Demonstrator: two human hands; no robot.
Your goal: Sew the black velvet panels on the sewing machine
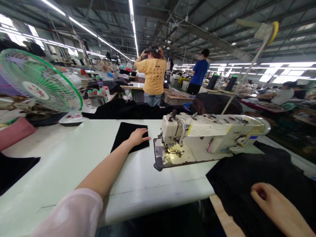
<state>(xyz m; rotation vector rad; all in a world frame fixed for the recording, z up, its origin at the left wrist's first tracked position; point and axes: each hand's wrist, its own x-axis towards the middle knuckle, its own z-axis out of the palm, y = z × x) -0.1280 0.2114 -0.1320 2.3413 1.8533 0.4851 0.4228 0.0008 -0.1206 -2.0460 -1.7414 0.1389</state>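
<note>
My left hand [138,136] reaches far across the white table [74,164] and lies flat, fingers stretched out, on a small black fabric piece [125,131] just left of the sewing machine [209,135]. My right hand [274,205] rests at the lower right on a large black cloth [247,177] that spreads over the table's right end. Its fingers look curled down onto the cloth; whether they grip it is unclear.
A green-rimmed fan [39,79] stands at the left. More black fabric [14,168] lies at the left edge, and piles of it sit behind the table. Two people stand beyond, one in a yellow shirt [154,77], one in blue [199,72].
</note>
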